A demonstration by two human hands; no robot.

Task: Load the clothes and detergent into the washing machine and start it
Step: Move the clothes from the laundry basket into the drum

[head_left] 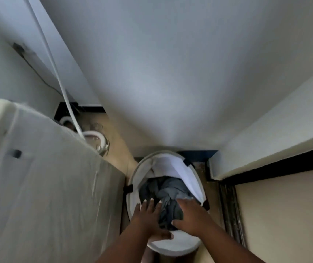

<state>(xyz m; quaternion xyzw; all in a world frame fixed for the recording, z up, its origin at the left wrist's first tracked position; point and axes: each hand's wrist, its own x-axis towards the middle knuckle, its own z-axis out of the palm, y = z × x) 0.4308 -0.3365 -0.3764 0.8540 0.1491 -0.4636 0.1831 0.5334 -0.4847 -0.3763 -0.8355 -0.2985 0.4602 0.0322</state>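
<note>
A white round laundry basket (136, 179) stands on the floor below me, with a bundle of grey clothes (168, 192) inside it. Both my hands reach down into it. My left hand (148, 217) has its fingers spread and straight on the left side of the clothes. On the right side of the pile lies my right hand (190, 213), fingers extended onto the cloth. The washing machine (47, 177), under a translucent plastic cover, fills the left of the view; its lid and controls are out of sight.
A white hose (57, 73) runs down the wall behind the machine to coils (93, 135) on the floor. White walls close in ahead. A black-framed doorway edge (231, 205) stands right of the basket. The floor space is narrow.
</note>
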